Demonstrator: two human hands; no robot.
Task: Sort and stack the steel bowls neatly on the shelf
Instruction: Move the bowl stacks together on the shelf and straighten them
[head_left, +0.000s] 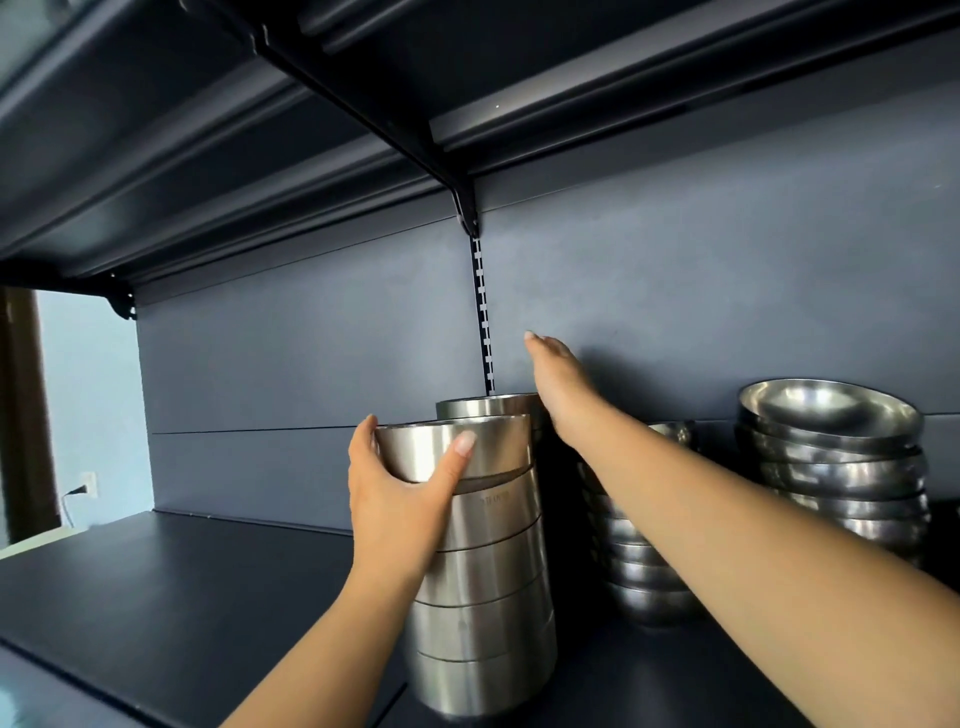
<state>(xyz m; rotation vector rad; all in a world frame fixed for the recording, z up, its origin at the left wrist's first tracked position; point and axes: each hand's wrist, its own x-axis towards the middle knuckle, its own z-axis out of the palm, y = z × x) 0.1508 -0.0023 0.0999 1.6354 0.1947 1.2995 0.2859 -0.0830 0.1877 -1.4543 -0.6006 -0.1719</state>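
Four groups of brushed steel bowls stand on the dark blue-grey metal shelf (171, 587).

Item one: tall front stack of straight-sided steel bowls (483, 597), nested rim-up, near the middle of the shelf. Its top bowl (441, 449) sits tilted, not fully seated in the one beneath.

Item two: second stack of straight-sided steel bowls (491, 405), directly behind the first; only its uppermost rim shows.

Item three: stack of rounded steel bowls (644, 582), just right of the tall stack, partly hidden by the right forearm.

Item four: stack of wide shallow steel bowls (841, 467), at the far right against the back panel, its top bowl slanted.

Left hand (395, 499): grips the tilted top bowl of the front stack, thumb curled across the near wall, fingers wrapped round the left side.

Right hand (561, 384): reaches past the tall stack with fingers straight and together, holding nothing, above and just right of the rear stack's rim; whether it touches that rim cannot be told.

Surroundings: matt blue-grey back panel (311, 364) with a slotted vertical upright (483, 312); a black bracket (465, 202) carries the dark upper shelf (208, 130) overhead. At far left, a pale blue wall (88, 395) with a white socket (89, 483) and a plugged-in cord.
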